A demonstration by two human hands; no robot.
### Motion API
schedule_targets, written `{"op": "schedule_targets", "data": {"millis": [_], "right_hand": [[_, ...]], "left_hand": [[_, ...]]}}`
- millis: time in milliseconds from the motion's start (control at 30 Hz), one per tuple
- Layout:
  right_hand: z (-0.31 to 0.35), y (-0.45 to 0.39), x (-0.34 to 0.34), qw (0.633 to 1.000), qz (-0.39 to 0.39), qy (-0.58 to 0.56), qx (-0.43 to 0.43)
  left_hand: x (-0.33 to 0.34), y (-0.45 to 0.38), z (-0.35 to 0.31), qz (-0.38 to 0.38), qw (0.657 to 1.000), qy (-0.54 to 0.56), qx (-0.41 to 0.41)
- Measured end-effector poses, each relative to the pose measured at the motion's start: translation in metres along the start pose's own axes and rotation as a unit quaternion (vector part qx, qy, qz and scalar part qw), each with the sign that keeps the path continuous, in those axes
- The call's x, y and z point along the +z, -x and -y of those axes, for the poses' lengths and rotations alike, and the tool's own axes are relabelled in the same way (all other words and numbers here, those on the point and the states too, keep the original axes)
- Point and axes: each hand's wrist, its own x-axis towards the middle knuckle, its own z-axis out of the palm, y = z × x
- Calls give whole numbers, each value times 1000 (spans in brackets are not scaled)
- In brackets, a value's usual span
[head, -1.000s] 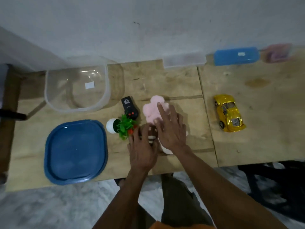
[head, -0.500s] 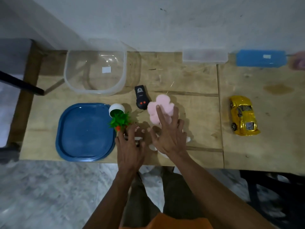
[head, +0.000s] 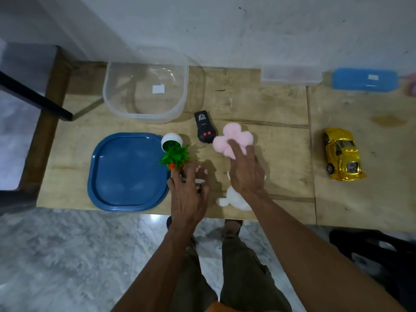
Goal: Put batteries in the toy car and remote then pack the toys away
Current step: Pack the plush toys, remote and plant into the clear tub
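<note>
The yellow toy car (head: 342, 154) stands alone on the right board of the wooden table. A black remote (head: 204, 127) with two red buttons lies mid-table. My right hand (head: 245, 174) rests flat, fingers apart, on a plush toy whose pink part (head: 234, 136) and white part (head: 234, 199) show around it. My left hand (head: 189, 194) hovers over a small white and red item (head: 199, 174), mostly hidden by the fingers. I cannot tell whether those fingers grip it. No batteries are visible.
A clear plastic tub (head: 146, 91) stands at the back left, its blue lid (head: 128, 172) in front of it. A small fake plant (head: 174, 152) lies tipped beside the lid. A clear box (head: 290, 75) and a blue case (head: 364, 82) sit against the wall.
My left hand has slid slightly left, away from the plush. The right hand stays on the plush, fingers reaching onto the pink part. The camera has tilted down.
</note>
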Motion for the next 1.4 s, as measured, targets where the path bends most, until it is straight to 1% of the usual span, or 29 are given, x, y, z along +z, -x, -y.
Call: {"op": "schedule_targets", "data": {"millis": [100, 200, 267, 400, 533, 700, 800, 967, 1067, 1133, 1200, 1267, 1400], "right_hand": [[-2, 6, -11, 998, -35, -56, 0], [1, 8, -31, 987, -98, -130, -4], [6, 1, -46, 979, -121, -163, -14], [25, -22, -78, 965, -139, -216, -47], [53, -43, -99, 957, -138, -250, -58], [92, -70, -97, 949, -145, -269, -76], [130, -92, -91, 945, -152, -278, -79], [204, -142, -71, 950, -157, -264, -52], [239, -170, -50, 950, -173, -256, -53], [255, -191, -32, 949, -187, -248, -54], [262, -209, -13, 951, -196, -228, -66], [260, -219, 6, 956, -189, -210, -75], [246, -207, 37, 971, -139, -190, -51]], "left_hand": [[-5, 3, -8, -2, 1000, 14, 6], [-14, 3, -24, -29, 999, 27, 25], [-23, -3, -39, -50, 998, 35, 28], [-49, -27, -66, -106, 992, 57, 34], [-78, -54, -80, -149, 985, 79, 29], [-110, -89, -71, -180, 979, 88, 27], [-134, -122, -54, -190, 977, 97, 18], [-175, -191, -15, -156, 983, 96, 33], [-183, -229, 9, -113, 988, 86, 60], [-182, -253, 26, -78, 992, 77, 60], [-178, -269, 39, -53, 994, 74, 67], [-172, -278, 48, -38, 994, 71, 80], [-164, -285, 54, 4, 995, 68, 67]]}}
